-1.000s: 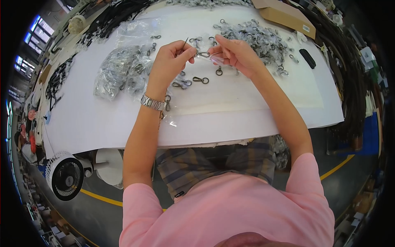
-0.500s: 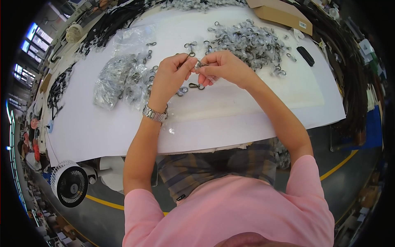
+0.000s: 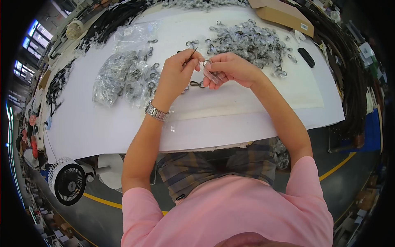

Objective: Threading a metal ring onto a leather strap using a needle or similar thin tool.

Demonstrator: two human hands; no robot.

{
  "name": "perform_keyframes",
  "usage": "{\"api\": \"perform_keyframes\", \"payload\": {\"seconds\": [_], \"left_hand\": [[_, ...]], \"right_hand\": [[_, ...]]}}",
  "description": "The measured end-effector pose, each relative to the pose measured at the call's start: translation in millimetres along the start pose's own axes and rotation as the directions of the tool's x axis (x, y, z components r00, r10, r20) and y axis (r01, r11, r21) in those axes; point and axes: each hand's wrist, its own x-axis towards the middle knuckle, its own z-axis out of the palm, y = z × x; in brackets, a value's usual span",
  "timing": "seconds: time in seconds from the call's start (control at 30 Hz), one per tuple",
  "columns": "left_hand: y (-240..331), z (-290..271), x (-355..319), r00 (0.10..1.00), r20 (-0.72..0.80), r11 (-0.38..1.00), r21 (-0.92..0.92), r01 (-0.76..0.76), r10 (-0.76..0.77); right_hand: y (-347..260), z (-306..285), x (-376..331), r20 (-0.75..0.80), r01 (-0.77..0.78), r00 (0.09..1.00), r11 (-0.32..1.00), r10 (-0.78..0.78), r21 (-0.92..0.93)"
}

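- One pink shirt [image 3: 230,210] was closest to the camera, with your plaid shorts [image 3: 185,175] just ahead of it.
- At your left, a white fan [image 3: 70,184] with a black front was low beside the table [image 3: 230,123].
- A metal-banded watch [image 3: 156,111] circled your left wrist.
- One dark metal clasp [image 3: 196,84] lay on the table, just beside your right fingers.
- Your left hand [image 3: 177,72] pinched a dark pointed tool [image 3: 191,56], its tip angled up and to the right.
- Your right hand [image 3: 235,69] gripped a ringed metal piece [image 3: 206,63] along with clear wrapping [image 3: 212,77]; you could not tell whether your left fingertips touched the ring.
- Left of your hands, clear plastic bags [image 3: 111,80] lay crumpled on the table.
- Beyond your right hand spread a heap of wrapped metal pieces [image 3: 247,43], with a black oblong object [image 3: 306,58] to its right.
- Farthest off were black straps [image 3: 111,22] at left and a cardboard box [image 3: 284,19] at right.
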Motion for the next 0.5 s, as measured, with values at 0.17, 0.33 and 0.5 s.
{"api": "perform_keyframes", "payload": {"seconds": [0.17, 0.33, 0.5], "left_hand": [[7, -7, 1, 0.939, 0.035, 0.867, -0.375, 0.329, -0.341], [23, 22, -5, 0.979, -0.019, 0.932, -0.312, 0.186, -0.202], [11, 17, -7, 0.962, 0.036, 0.837, -0.484, 0.254, -0.271]], "right_hand": [[-2, 8, -1, -0.256, 0.126, 0.961, 0.991, -0.109, 0.053], [6, 10, 2, -0.483, 0.277, 0.846, 0.960, -0.226, 0.036], [11, 19, 5, -0.407, 0.316, 0.883, 0.938, -0.234, 0.147]]}}
